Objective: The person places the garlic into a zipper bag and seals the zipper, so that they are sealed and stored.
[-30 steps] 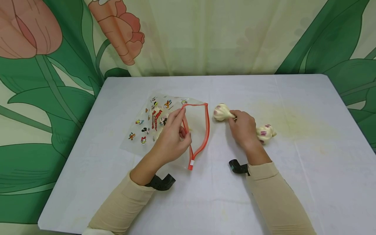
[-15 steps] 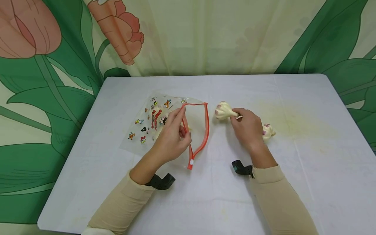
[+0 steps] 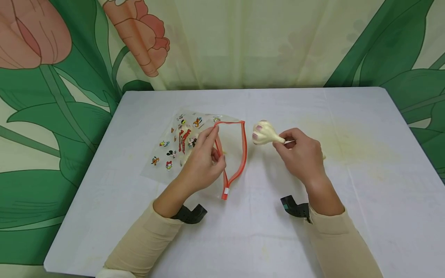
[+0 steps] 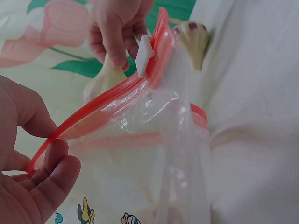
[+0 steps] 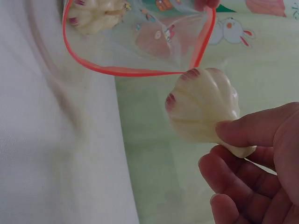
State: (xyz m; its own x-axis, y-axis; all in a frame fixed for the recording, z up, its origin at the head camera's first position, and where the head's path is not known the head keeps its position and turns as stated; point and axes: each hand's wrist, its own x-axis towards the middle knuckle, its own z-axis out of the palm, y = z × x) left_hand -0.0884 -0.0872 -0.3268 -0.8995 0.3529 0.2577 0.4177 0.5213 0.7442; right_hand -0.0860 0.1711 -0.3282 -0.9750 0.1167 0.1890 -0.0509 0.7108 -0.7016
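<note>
My left hand (image 3: 203, 166) pinches the red zip edge (image 4: 98, 103) of a clear zip bag (image 3: 170, 153) printed with cartoon figures. The bag's mouth gapes toward the right, and a white slider (image 4: 144, 57) sits at one end of the zip. Through the film in the right wrist view, a garlic bulb (image 5: 96, 16) shows inside. My right hand (image 3: 303, 156) holds another garlic bulb (image 3: 265, 132) by its stem between thumb and fingers, just right of the bag's mouth. A third garlic bulb (image 4: 195, 42) lies on the table, mostly hidden behind the right hand in the head view.
A white cloth covers the table (image 3: 240, 247), with faint yellowish stains (image 3: 342, 144) at the right. Behind its far edge hangs a curtain (image 3: 250, 42) with large flowers and leaves. Each wrist wears a black camera mount (image 3: 295, 206).
My right hand has shifted right and rolled over, tilting the garlic bulb's stem toward the lower right. It now covers most of the bulb behind it. The left hand and bag stay put.
</note>
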